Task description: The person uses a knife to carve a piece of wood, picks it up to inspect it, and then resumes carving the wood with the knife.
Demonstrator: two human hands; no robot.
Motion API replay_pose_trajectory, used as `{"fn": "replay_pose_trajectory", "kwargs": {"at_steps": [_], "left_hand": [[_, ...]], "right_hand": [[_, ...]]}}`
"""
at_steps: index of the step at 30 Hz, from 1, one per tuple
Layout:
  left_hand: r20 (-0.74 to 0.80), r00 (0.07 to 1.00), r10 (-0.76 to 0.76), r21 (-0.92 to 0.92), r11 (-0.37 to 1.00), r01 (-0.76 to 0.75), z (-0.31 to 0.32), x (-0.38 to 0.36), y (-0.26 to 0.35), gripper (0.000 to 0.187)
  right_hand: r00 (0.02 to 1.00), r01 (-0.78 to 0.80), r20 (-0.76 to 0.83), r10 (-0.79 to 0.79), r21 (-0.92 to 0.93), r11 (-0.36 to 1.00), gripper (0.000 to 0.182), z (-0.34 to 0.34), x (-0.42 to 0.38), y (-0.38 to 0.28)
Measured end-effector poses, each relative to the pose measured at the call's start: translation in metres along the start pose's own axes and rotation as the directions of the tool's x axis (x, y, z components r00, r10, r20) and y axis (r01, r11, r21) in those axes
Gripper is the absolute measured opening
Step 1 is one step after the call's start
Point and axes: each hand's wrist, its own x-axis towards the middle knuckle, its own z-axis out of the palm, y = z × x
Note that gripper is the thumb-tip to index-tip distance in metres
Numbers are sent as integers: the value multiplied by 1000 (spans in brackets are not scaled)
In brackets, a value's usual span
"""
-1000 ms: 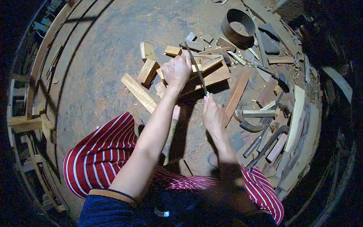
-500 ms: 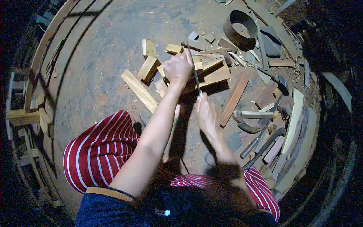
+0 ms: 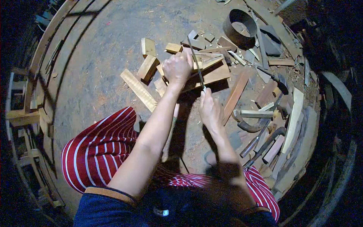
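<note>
My right hand (image 3: 211, 109) is closed around the near end of a long, thin metal blade (image 3: 197, 62). The blade points away from me, seen almost edge-on, so whether it is a saw or a file cannot be told. Just left of it, my left hand (image 3: 177, 69) makes a fist over a piece of wood (image 3: 196, 66), its fingers mostly hidden underneath. Beneath and to the right lies a larger wooden block (image 3: 216, 74) with a lighter strip of wood (image 3: 211, 62) across it.
Several cut blocks (image 3: 148, 67) and a pale wooden strip (image 3: 138, 90) lie left of my hands. A reddish wooden bar (image 3: 236, 96) lies right. Beyond are a round metal ring (image 3: 239, 28), a hammer (image 3: 279, 81), and tools with dark handles (image 3: 264, 147) among offcuts.
My right hand has shifted slightly right and away from me, and the blade has swung a little rightward with it. My left hand stays nearly in place.
</note>
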Motion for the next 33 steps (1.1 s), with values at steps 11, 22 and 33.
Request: {"fn": "replay_pose_trajectory", "kwargs": {"at_steps": [11, 22, 33], "left_hand": [[40, 999, -20, -67, 997, 22, 0, 1, 2, 33], [99, 993, -71, -105, 991, 81, 1, -2, 4, 36], [106, 990, -91, -75, 992, 100, -3, 4, 3, 36]], "right_hand": [[998, 6, -56, -7, -12, 1000, 27, 11, 45, -16], [996, -88, 43, 84, 88, 992, 29, 1, 24, -11], [998, -53, 26, 54, -38, 998, 24, -1, -1, -5]]}}
